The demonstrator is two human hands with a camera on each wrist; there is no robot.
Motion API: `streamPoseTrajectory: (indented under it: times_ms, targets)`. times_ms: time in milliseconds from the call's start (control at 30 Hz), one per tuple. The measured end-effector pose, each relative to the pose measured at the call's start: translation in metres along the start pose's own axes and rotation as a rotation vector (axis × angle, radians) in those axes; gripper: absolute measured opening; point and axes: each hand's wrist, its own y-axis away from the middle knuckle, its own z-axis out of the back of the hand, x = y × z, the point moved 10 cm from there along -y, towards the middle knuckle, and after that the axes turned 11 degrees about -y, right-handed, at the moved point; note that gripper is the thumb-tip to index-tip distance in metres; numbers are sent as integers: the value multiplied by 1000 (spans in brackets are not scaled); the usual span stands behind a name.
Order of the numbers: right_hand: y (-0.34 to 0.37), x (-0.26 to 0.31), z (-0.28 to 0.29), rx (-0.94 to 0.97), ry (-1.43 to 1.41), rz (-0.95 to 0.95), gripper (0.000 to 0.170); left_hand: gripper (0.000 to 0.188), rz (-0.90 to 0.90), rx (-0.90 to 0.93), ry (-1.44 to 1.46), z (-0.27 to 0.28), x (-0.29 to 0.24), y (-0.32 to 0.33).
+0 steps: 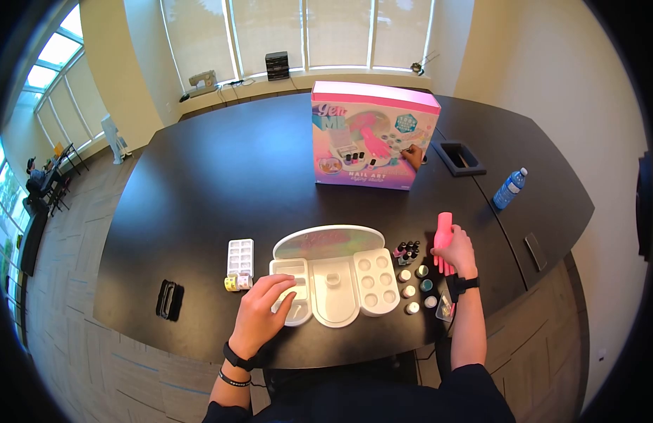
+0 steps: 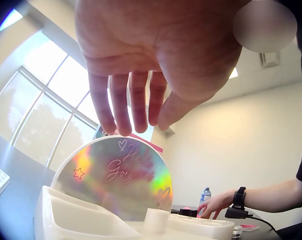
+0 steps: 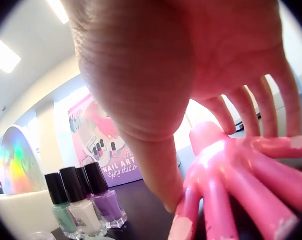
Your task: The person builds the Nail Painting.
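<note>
A glossy pink model hand (image 1: 445, 223) lies on the table at the right, its fingers toward me. My right hand (image 1: 456, 252) spans it from above, holding it: in the right wrist view the thumb meets one side, while the other fingers reach down across the far side. My left hand (image 1: 263, 310) hovers over the left compartment of the white nail studio tray (image 1: 336, 316), fingers loosely bent and nothing in them. At the tray's back stands a round-topped shiny mirror panel (image 2: 116, 175) with lettering. Its right part (image 1: 368, 299) has several round wells.
Dark-capped nail polish bottles (image 3: 86, 210) and several small jars (image 1: 409, 290) stand between tray and model hand. A white palette (image 1: 240, 255) and tape rolls (image 1: 237, 283) sit left. The pink box (image 1: 372, 134) stands behind; a water bottle (image 1: 509, 189) is at right.
</note>
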Motion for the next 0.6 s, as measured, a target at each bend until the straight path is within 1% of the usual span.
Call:
streamPoseTrajectory:
  times_ms: [67,100,167,200,233,300,333,400,433,500,600]
  targets:
    - [11,16,20,-92,-36,47,96,28,-2,-1,3,0,-2,-1]
    - [17,21,23,-89,-35,48,96,28,-8,-1,5,0,-4,-1]
    - [30,39,41,-189,-68,83,98,29,-11,-5,7,1,-6,-2]
    - [40,51,50,-202,-91,102,94,29,-15,-7,12,1,-7,-3]
    - [47,58,54,-201,-91,103,94,29,-15,-7,11,1,-8,-4]
    - [63,80,65,-257,-164,246,90,31,-27,-3,24,0,-11,-6]
    - [72,88,66,-254,-164,245,90,31,-25,-1,24,-1,-11,-7]
    - [94,116,72,-285,-229,367,88,34,-19,18,50,-6,-10,-7]
    - [100,123,71,-284,-229,366,88,34,-18,19,50,-8,-10,-8]
    - [117,145,68,-279,-259,486,88,37,-25,36,57,-13,-12,-10]
    - [134,170,56,-223,-277,555,91,41,-37,57,63,-19,-16,-14]
